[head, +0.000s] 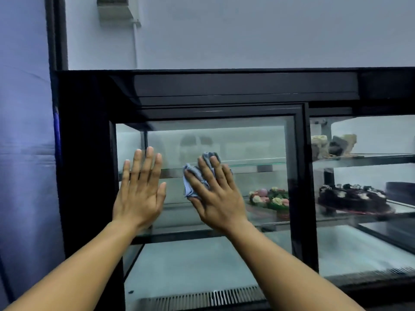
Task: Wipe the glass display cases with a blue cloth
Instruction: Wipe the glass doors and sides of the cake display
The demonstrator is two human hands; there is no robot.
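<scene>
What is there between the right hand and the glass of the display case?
In the head view, the blue cloth lies bunched under the right hand, pressed against the glass.
</scene>
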